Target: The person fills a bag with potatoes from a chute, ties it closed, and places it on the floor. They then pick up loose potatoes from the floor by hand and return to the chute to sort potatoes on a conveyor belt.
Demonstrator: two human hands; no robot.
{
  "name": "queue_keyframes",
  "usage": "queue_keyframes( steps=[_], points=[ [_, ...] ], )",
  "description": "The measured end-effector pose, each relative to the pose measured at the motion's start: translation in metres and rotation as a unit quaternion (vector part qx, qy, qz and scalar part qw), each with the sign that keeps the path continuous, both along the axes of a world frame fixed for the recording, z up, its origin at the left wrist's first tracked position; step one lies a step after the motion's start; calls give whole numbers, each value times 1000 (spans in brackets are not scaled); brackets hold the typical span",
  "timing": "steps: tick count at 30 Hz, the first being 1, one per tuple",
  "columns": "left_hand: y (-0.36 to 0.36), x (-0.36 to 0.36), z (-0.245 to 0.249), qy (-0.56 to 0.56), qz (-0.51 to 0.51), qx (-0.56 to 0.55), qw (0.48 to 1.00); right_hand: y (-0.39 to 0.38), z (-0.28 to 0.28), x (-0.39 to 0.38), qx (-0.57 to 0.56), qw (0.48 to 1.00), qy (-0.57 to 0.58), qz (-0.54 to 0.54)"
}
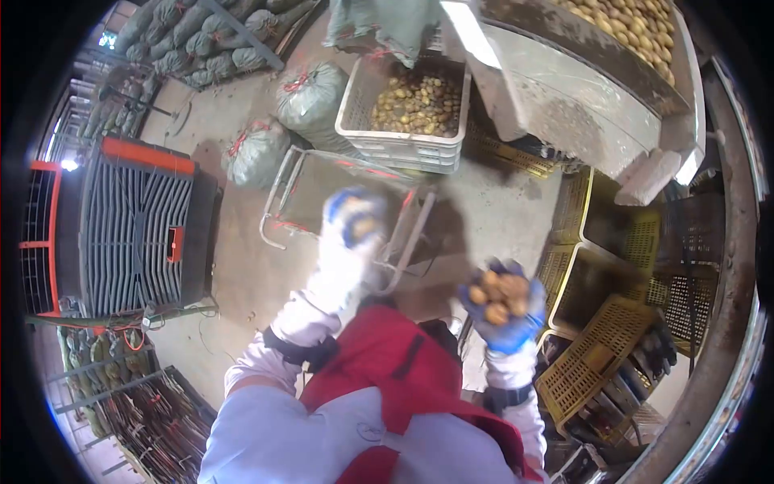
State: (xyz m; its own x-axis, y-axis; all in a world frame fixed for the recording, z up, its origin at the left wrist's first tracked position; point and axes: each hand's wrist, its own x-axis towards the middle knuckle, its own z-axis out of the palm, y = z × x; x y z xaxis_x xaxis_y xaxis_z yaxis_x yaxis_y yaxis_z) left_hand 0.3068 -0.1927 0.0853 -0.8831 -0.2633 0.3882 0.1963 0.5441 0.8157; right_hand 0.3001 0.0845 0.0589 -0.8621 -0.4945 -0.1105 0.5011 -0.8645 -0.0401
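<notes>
My left hand [355, 218], in a white and blue glove, is raised above the metal frame of a cart [278, 198]. Its fingers look curled around something brownish, too blurred to name. On the right, my right hand [504, 327], in a blue glove, is palm up with its fingers bent around several small potatoes [500, 294]. A white crate [403, 145] beyond the cart holds many potatoes [415, 105]. More potatoes [633, 28] lie in a trough at the top right.
Tied sacks [314, 95] stand left of the white crate. A sloping chute [564, 81] reaches in from the upper right. Yellow crates [592, 355] stand on the right, beside my right hand. A grey and orange machine [141, 234] is at the left.
</notes>
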Motion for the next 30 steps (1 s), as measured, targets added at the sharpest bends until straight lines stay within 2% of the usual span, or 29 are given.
queue_keyframes(
  steps=[1,2,3,4,5,6,8,9,10,11,12,13,14,16,18,19,20,22,23,24,26,27,28,30],
  points=[
    [-18,-1,3,-11,24,129,991,-42,34,-7,18,998,39,36],
    [-47,0,-10,-41,41,110,992,-70,34,-7,132,991,21,27],
    [-71,0,-13,-85,8,20,996,-93,30,-18,98,987,97,83],
    [-94,-1,-13,-123,-27,-70,990,-111,28,-21,105,987,92,81],
    [-117,2,-4,-160,-57,-126,977,-129,26,-25,348,921,174,-5],
    [-141,5,6,-196,-92,-180,960,-144,22,-23,570,783,235,-89],
    [-194,0,20,-165,-27,-190,967,-158,5,-14,619,762,177,-75],
    [-222,-2,9,-165,35,-82,982,-158,-6,-11,654,743,127,-61],
    [-262,-11,-15,-154,56,-169,972,-150,-20,-6,687,721,73,-51],
    [-293,-24,-49,-224,51,-58,971,-147,-57,-2,641,766,22,-40],
    [-328,-41,-111,-231,11,2,973,-151,-90,-4,584,811,-20,-32],
    [-349,-56,-156,-304,-24,157,939,-157,-96,-7,568,821,-49,-20],
    [-291,-56,-88,-359,28,339,869,-163,-96,-10,549,832,-79,-2],
    [-287,-62,-123,-339,27,292,894,-160,-95,-15,506,854,-120,25],
    [-276,-57,-126,-356,41,262,896,-141,-82,-11,464,878,-116,19],
    [-250,-46,-91,-358,30,339,870,-126,-81,-11,472,874,-112,12],
    [-240,-37,-90,-365,-5,361,858,-106,-82,-10,481,870,-107,7],
    [-182,-26,-57,-374,-30,341,862,-55,-80,-12,534,828,-173,-10],
    [-146,-24,-42,-369,-38,383,846,-27,-77,-16,553,816,-167,-18],
    [-125,-24,-43,-362,-27,350,864,-3,-73,-19,573,803,-163,-24],
    [-74,-34,4,-382,-3,347,857,29,-27,-35,617,771,-156,-24],
    [-58,-39,14,-368,-10,369,853,43,4,-44,616,775,-141,-19],
    [-44,-44,23,-353,-18,390,850,59,12,-51,634,765,-110,-39],
    [-12,-54,40,-352,-20,359,864,92,36,-62,656,750,-70,-47]
  ],
)
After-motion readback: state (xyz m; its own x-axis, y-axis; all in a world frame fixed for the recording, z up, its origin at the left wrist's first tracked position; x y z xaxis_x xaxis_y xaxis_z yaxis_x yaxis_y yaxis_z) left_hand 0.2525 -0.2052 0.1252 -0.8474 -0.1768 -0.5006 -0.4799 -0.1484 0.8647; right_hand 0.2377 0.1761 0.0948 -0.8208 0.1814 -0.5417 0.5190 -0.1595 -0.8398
